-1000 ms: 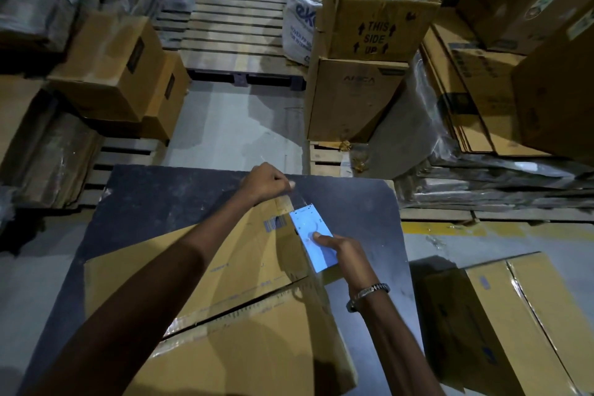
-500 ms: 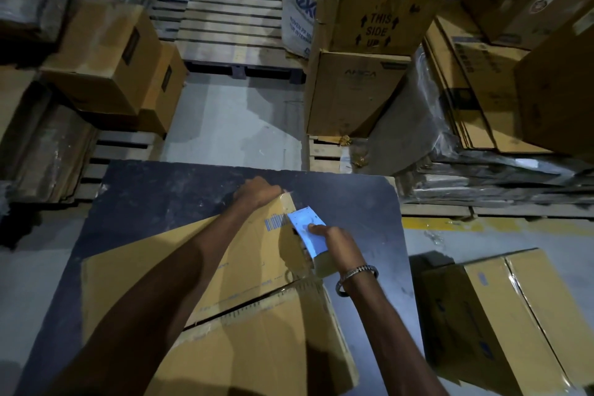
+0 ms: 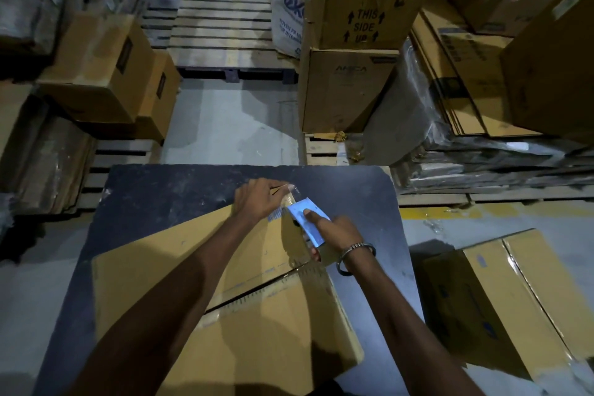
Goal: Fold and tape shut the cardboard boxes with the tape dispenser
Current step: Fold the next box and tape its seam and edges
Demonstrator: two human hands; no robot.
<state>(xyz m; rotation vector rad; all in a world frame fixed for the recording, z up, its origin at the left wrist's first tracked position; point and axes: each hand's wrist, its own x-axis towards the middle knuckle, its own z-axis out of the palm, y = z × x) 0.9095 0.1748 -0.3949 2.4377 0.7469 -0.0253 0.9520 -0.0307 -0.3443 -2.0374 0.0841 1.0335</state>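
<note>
A flat brown cardboard box (image 3: 180,260) lies on the dark table (image 3: 154,190), its two top flaps meeting along a diagonal seam. My right hand (image 3: 334,231) grips a light blue tape dispenser (image 3: 307,219) at the box's far right corner. A short stretch of clear tape (image 3: 291,194) runs from the dispenser to the corner. My left hand (image 3: 260,199) rests on that far corner, fingers curled over the tape end and the box edge.
A taped box (image 3: 501,299) sits on the floor at the right. Stacked boxes (image 3: 350,42) on a pallet stand beyond the table, flattened cartons (image 3: 463,80) to their right. More boxes (image 3: 106,74) and a wooden pallet (image 3: 225,29) are at the back left.
The dispenser has moved closer to the box's far corner and tilted down onto it. My left hand stays on that corner, holding the tape end.
</note>
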